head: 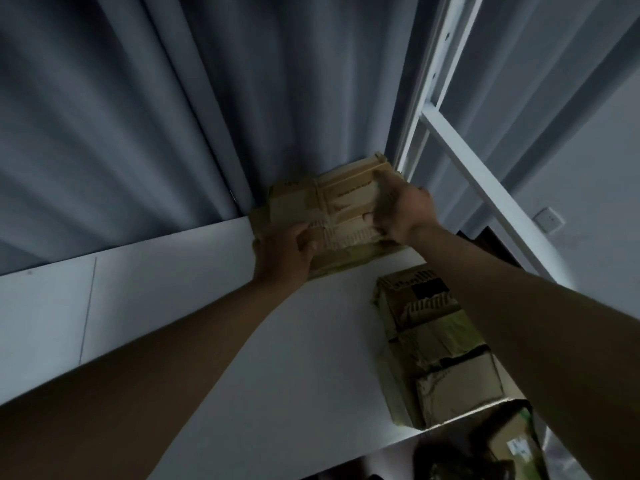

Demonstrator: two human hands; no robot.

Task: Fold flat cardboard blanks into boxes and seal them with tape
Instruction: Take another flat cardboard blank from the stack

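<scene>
A taped brown cardboard box (341, 199) sits on top of other cardboard at the far edge of the white table (207, 289), against the grey curtain. My left hand (285, 254) grips its near left corner, thumb on the top face. My right hand (401, 211) holds its right end, fingers curled over the top and thumb along the near side. Both arms are stretched far forward. Clear tape crosses the box's top.
A row of taped cardboard boxes (436, 344) lies along the table's right edge. More boxes (512, 441) sit lower down at the bottom right. A white metal frame (478, 178) stands on the right, and a grey curtain (173, 116) hangs behind the table.
</scene>
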